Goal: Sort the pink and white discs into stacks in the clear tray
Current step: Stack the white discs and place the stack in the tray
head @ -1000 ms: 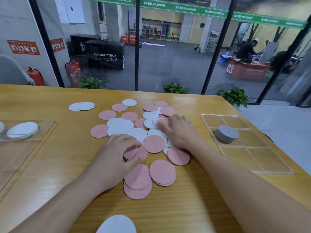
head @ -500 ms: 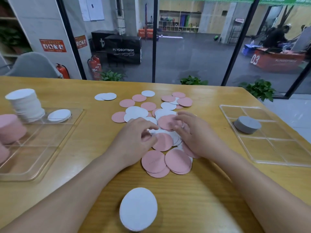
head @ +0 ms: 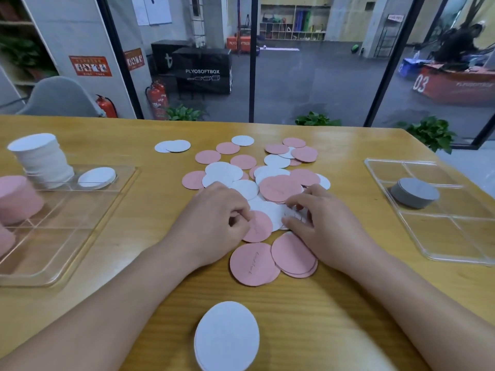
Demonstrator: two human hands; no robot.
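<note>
At worktop (head: 80, 311) centre, loose discs (head: 267, 170) lie scattered. Pink disc (head: 258, 226) is pinched by left hand (head: 214, 226); white discs (head: 278, 214) are fingered by curled right hand (head: 324, 223), likely gathered by colour for clear tray (head: 88, 236) at left.

The picture's left edge cuts the pink stack (head: 16, 199); hands hide several discs.

The wooden table (head: 334, 311) carries a loose spread of pink and white discs (head: 257, 180) at its centre, a small white stack (head: 227, 336) at the near edge, a clear tray (head: 88, 236) at left, and a second clear tray (head: 439, 236) at right.
</note>
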